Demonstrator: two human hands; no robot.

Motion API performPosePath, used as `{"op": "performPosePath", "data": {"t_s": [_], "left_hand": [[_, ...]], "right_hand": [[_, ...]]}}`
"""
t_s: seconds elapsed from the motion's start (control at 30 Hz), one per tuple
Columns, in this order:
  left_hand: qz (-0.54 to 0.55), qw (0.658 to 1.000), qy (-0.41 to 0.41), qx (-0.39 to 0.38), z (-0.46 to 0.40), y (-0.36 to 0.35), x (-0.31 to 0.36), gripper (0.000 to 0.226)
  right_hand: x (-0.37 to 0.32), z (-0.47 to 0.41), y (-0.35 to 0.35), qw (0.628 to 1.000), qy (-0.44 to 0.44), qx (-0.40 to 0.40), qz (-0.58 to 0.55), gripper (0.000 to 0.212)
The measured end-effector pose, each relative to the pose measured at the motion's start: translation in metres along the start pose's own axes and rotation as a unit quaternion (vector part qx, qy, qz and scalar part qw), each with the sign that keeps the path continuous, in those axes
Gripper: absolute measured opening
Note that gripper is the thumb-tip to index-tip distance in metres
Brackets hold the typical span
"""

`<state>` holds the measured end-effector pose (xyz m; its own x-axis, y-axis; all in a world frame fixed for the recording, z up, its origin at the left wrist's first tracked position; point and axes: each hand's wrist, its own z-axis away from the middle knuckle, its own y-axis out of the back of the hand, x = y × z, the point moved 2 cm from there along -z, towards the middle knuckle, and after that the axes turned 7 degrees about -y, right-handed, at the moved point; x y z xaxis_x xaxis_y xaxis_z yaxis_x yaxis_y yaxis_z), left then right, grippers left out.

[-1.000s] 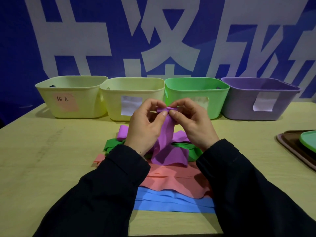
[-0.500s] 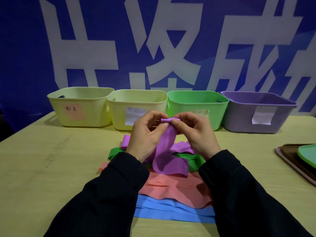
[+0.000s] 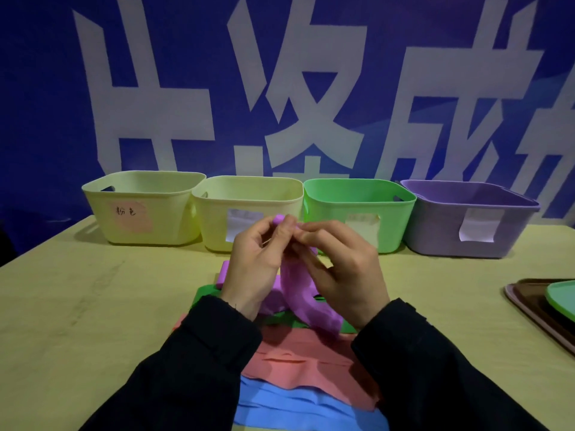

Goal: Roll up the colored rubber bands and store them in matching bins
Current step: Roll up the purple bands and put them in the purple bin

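Both hands hold the top end of a purple rubber band point(image 3: 298, 293) above the table; my left hand point(image 3: 258, 262) and my right hand point(image 3: 342, 269) pinch its small rolled end between fingertips, and the rest hangs down to the pile. Under it lie a green band point(image 3: 207, 293), a pink-red band point(image 3: 298, 359) and a blue band point(image 3: 289, 409), spread flat. Four bins stand in a row behind: a pale yellow bin with a pink label point(image 3: 137, 209), a second pale yellow bin point(image 3: 249, 197), a green bin point(image 3: 357, 200) and a purple bin point(image 3: 466, 219).
A brown tray point(image 3: 529, 303) holding a green plate point(image 3: 563, 300) sits at the right edge of the yellow-green table point(image 3: 93, 306). A blue wall banner with large white characters hangs behind the bins.
The fingers have turned the purple band's top end over into a small roll, and the hanging length looks shorter. The camera has tilted up, so the bins sit lower in view.
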<state>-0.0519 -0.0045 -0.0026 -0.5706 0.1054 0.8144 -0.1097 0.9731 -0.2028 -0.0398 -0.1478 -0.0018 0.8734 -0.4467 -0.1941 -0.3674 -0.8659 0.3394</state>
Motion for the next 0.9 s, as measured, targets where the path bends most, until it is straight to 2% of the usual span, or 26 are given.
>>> {"op": "performPosePath", "data": {"t_s": [0.07, 0.13, 0.23, 0.3, 0.37, 0.5, 0.6, 0.7, 0.77, 0.9], "left_hand": [[-0.019, 0.999, -0.012, -0.034, -0.002, 0.005, 0.002, 0.017], [-0.069, 0.991, -0.026, -0.113, -0.002, 0.005, 0.003, 0.016], [-0.126, 0.971, -0.04, -0.2, 0.005, 0.001, 0.002, 0.015], [-0.161, 0.963, -0.051, -0.211, 0.006, 0.0, 0.003, 0.018], [-0.146, 0.966, -0.037, -0.209, 0.007, 0.0, 0.003, 0.013], [-0.129, 0.976, -0.045, -0.17, 0.005, 0.002, 0.005, 0.01], [-0.143, 0.976, -0.067, -0.149, 0.004, 0.002, 0.008, 0.015], [-0.1, 0.984, -0.072, -0.126, 0.004, 0.002, 0.008, 0.024], [-0.068, 0.99, -0.074, -0.101, 0.003, 0.001, 0.01, 0.029], [-0.012, 0.996, -0.064, -0.068, 0.003, 0.0, 0.013, 0.019]], "right_hand": [[-0.001, -0.003, 0.003, 0.996, -0.072, -0.002, -0.059, 0.008], [0.006, -0.007, 0.01, 0.978, -0.164, 0.0, -0.13, 0.012], [0.019, -0.01, 0.014, 0.929, -0.248, -0.131, -0.241, 0.034], [0.021, -0.009, 0.014, 0.887, -0.293, -0.193, -0.302, 0.033], [0.02, -0.008, 0.014, 0.872, -0.313, -0.191, -0.324, 0.024], [0.021, -0.006, 0.016, 0.874, -0.311, -0.137, -0.348, 0.005], [0.018, -0.008, 0.018, 0.896, -0.29, -0.116, -0.315, 0.006], [0.015, -0.009, 0.019, 0.908, -0.277, -0.098, -0.299, 0.008], [0.011, -0.009, 0.018, 0.899, -0.286, -0.1, -0.315, 0.005], [0.005, -0.008, 0.014, 0.855, -0.332, -0.118, -0.38, 0.011]]}}
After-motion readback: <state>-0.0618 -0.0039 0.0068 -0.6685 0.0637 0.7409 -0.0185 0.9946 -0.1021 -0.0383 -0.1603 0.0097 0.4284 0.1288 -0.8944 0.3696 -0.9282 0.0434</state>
